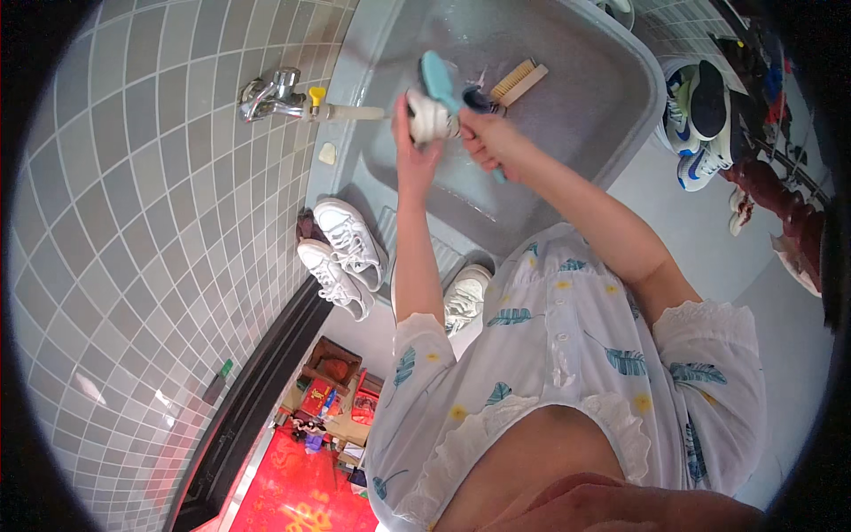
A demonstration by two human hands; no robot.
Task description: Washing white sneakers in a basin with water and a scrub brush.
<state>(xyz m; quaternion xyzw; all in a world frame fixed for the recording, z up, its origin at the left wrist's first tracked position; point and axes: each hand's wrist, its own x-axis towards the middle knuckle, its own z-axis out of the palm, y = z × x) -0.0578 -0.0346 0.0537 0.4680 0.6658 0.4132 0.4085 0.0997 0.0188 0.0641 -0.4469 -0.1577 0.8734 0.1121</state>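
Over the grey laundry sink (572,143), my left hand (415,149) grips a white shoe (430,120) under the spout. A turquoise-handled brush (437,76) is in my right hand (488,139), held against or just above the shoe; its bristles are mostly hidden. Just beyond my right hand lies a dark, striped item (480,101), partly covered; I cannot tell what it is. Beside it in the sink rests a wooden scrub brush (518,83) with yellowish bristles.
A chrome tap (272,96) with a yellow lever and hose projects from the tiled wall. A piece of soap (327,153) lies on the sink ledge. White sneakers (346,243) stand at the left, another shoe (467,299) near my body, and more sneakers (698,126) at the right.
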